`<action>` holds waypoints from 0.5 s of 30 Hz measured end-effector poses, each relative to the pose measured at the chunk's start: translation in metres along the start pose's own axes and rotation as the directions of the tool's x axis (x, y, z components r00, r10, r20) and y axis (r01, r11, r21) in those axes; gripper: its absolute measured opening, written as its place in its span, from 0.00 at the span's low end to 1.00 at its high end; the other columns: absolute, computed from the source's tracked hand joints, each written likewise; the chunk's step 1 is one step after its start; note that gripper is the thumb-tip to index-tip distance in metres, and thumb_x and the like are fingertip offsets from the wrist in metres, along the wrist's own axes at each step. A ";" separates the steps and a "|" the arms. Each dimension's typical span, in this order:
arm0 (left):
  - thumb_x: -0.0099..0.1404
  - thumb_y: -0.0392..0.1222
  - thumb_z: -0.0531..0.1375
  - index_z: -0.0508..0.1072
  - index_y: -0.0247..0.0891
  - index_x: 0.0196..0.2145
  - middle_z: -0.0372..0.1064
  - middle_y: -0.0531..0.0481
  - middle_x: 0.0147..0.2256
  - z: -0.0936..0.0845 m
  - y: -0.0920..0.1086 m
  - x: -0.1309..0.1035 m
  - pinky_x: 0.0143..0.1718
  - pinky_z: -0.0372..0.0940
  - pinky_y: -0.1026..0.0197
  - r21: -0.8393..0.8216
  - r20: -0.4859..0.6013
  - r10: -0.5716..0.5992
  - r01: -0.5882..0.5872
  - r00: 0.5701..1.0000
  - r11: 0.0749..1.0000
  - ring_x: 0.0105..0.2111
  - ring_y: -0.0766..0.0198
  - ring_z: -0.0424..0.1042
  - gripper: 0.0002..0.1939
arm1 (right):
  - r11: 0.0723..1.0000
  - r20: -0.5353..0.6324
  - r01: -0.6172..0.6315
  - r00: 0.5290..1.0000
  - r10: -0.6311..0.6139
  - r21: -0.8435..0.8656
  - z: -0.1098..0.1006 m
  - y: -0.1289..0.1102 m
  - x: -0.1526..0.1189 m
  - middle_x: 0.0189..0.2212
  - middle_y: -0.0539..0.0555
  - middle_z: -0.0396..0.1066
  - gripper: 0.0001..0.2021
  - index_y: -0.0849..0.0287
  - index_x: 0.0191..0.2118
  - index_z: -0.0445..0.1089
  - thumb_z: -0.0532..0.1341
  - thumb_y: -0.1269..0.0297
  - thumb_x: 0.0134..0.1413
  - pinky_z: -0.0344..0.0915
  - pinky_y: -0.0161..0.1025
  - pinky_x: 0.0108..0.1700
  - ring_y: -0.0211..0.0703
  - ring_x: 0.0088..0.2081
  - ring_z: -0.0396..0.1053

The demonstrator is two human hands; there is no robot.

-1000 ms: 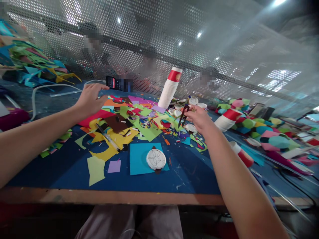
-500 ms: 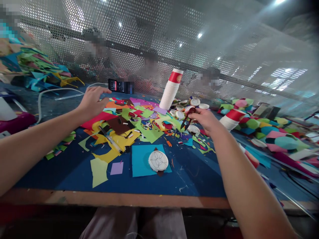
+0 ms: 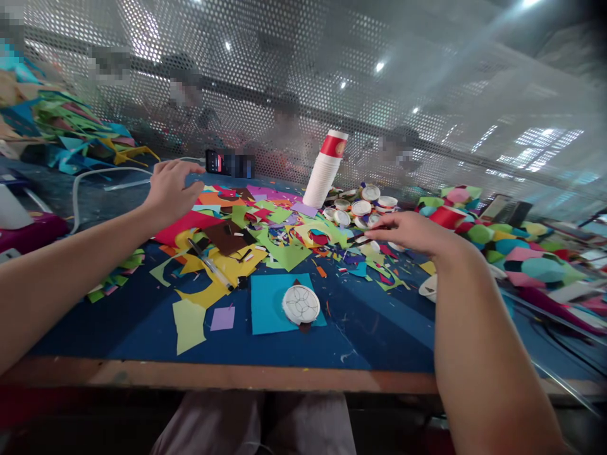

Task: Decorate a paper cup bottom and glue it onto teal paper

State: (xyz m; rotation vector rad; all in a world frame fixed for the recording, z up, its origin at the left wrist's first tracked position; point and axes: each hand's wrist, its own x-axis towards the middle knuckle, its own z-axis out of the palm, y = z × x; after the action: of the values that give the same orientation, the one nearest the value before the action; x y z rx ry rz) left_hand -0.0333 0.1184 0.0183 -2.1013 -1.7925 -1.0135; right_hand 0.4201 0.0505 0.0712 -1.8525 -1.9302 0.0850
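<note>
My left hand hovers with fingers apart, empty, left of the colored paper scraps and close to a black phone. My right hand grips small dark red scissors by the handle, above the scraps and white round lids. Near me lies a white disc with drawn curved lines, on a blue paper sheet with bits of brown paper beneath the disc. A pen rests on yellow paper.
Stacked white paper cups lean at the back. Colorful paper balls fill the right side. Paper strips are heaped at far left. A white cable curves nearby. A perforated metal screen stands behind.
My right hand has moved right and turned flatter, with the scissors now seen more edge-on. My left hand has shifted slightly left.
</note>
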 end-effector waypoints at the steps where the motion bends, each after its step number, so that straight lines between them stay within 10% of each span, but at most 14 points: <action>1: 0.70 0.46 0.60 0.70 0.36 0.53 0.67 0.42 0.55 0.000 -0.001 0.000 0.55 0.65 0.41 0.002 0.002 -0.005 0.005 1.000 1.000 0.54 0.51 0.68 0.17 | 1.000 -0.043 -0.002 0.999 0.001 -0.006 0.000 0.000 0.000 0.18 0.49 0.68 0.13 0.53 0.20 0.74 0.73 0.51 0.35 0.57 0.40 0.28 0.44 0.24 0.65; 10: 0.70 0.47 0.59 0.71 0.35 0.52 0.69 0.43 0.53 0.000 0.001 0.000 0.55 0.65 0.41 -0.025 0.007 0.010 -0.009 1.000 1.000 0.53 0.51 0.69 0.17 | 0.965 -0.475 0.068 0.877 0.063 0.254 0.010 -0.022 0.000 0.22 0.50 0.61 0.13 0.53 0.22 0.65 0.68 0.55 0.41 0.54 0.44 0.32 0.43 0.27 0.58; 15: 0.70 0.46 0.59 0.71 0.35 0.52 0.68 0.42 0.55 0.001 0.002 -0.002 0.57 0.63 0.40 -0.052 0.000 0.023 -0.023 1.000 0.998 0.55 0.51 0.68 0.16 | 0.763 -0.391 0.078 0.889 0.238 0.642 0.010 -0.040 0.001 0.21 0.48 0.55 0.16 0.50 0.24 0.53 0.56 0.46 0.49 0.48 0.40 0.21 0.39 0.20 0.50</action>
State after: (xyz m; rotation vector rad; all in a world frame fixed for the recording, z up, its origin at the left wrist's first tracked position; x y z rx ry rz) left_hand -0.0314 0.1172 0.0165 -2.1468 -1.7568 -1.0652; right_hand 0.3790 0.0508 0.0772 -1.3262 -1.2630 0.2826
